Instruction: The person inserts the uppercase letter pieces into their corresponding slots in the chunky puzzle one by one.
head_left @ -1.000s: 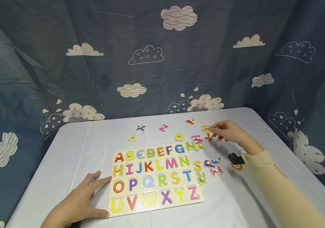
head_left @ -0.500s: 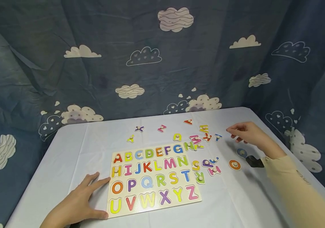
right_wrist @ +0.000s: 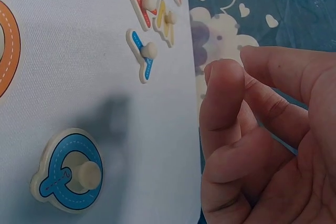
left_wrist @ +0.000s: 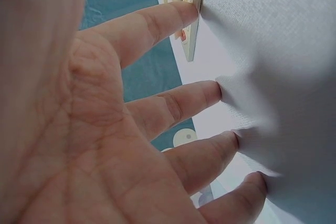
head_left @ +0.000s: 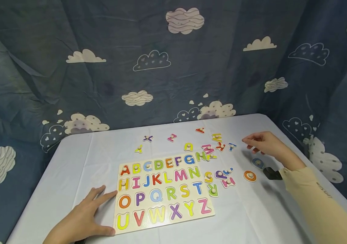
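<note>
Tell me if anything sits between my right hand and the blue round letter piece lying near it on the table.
Nothing visible does. The right hand hovers with loosely curled fingers, holding nothing, and the blue round letter piece lies on bare tablecloth just below it, knob up. The blue T piece and orange O piece lie off to the sides.

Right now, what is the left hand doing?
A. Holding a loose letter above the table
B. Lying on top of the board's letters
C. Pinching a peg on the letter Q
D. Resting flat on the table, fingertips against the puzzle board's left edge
D: the left hand lies spread on the table, fingers straight, touching the left edge of the puzzle board, with nothing in its grip.
</note>
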{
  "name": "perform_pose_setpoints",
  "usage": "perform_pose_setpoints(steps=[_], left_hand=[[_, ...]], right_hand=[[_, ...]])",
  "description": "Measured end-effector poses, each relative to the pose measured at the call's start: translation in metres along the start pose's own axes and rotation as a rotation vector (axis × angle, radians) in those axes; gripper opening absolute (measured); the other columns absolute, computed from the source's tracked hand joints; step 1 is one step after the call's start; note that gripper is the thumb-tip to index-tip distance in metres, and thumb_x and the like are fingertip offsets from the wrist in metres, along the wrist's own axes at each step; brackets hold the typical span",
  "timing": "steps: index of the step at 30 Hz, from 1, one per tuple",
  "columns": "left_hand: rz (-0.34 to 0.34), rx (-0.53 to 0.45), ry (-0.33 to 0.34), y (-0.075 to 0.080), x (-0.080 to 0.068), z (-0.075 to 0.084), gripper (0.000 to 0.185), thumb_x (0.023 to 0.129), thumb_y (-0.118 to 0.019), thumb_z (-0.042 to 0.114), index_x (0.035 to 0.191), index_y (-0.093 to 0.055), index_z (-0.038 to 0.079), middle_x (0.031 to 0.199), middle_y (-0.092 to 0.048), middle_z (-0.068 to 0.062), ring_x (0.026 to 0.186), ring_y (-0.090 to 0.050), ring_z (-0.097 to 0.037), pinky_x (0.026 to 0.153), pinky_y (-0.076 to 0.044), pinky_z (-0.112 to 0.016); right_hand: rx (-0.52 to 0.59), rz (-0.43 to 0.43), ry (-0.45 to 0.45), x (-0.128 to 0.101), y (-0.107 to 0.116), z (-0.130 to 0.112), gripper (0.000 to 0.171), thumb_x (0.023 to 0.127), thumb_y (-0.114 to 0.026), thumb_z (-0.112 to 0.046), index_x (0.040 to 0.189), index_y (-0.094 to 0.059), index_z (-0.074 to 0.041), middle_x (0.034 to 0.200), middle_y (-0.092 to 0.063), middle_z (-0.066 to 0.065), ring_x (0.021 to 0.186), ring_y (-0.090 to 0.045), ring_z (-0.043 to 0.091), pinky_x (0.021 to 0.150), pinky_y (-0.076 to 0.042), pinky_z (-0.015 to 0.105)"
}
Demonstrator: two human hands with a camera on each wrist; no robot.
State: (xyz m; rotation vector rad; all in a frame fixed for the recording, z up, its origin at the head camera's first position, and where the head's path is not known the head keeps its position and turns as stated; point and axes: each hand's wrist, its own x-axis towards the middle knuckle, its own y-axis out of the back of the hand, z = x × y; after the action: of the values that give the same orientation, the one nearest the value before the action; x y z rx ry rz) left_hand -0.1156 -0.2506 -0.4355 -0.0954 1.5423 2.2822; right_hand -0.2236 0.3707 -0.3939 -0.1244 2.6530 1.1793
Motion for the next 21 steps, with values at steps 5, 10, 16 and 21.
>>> perform_pose_setpoints(steps=[5,10,16,21], left_hand=[[0.001,-0.005,0.002,-0.0006,0.0007,-0.001,0.117,0.054,-0.101,0.062,0.157,-0.055,0.03,0.168,-0.038,-0.025,0.146,-0.043,-0.06,0.103,-0.053,-0.074],[-0.003,-0.017,0.013,-0.0011,0.0004,-0.001,0.118,0.053,-0.101,0.063,0.157,-0.056,0.028,0.168,-0.039,-0.025,0.145,-0.045,-0.06,0.101,-0.054,-0.073],[-0.006,-0.011,0.009,-0.0014,0.0024,-0.001,0.118,0.055,-0.101,0.061,0.158,-0.055,0.028,0.168,-0.038,-0.027,0.144,-0.046,-0.06,0.1,-0.055,-0.072],[-0.013,-0.006,0.014,-0.0018,0.0023,-0.0008,0.118,0.055,-0.101,0.06,0.158,-0.054,0.029,0.169,-0.037,-0.026,0.145,-0.045,-0.059,0.101,-0.055,-0.071]], right_hand=[[0.002,-0.008,-0.001,0.0017,-0.0016,0.0018,0.06,0.107,-0.064,-0.047,0.141,-0.063,0.003,0.109,-0.076,0.016,0.086,-0.068,0.02,0.07,-0.052,0.034],[0.008,-0.014,-0.012,0.001,-0.0026,0.0027,0.06,0.107,-0.065,-0.048,0.14,-0.063,0.002,0.112,-0.075,0.019,0.085,-0.068,0.019,0.07,-0.051,0.032],[0.021,-0.019,-0.023,-0.003,-0.0025,0.0028,0.058,0.106,-0.066,-0.047,0.139,-0.064,0.001,0.111,-0.076,0.017,0.088,-0.07,0.022,0.072,-0.052,0.034],[0.023,-0.023,-0.024,-0.0079,-0.0041,0.0036,0.054,0.107,-0.065,-0.044,0.139,-0.065,0.001,0.108,-0.076,0.012,0.09,-0.071,0.024,0.073,-0.053,0.035]])
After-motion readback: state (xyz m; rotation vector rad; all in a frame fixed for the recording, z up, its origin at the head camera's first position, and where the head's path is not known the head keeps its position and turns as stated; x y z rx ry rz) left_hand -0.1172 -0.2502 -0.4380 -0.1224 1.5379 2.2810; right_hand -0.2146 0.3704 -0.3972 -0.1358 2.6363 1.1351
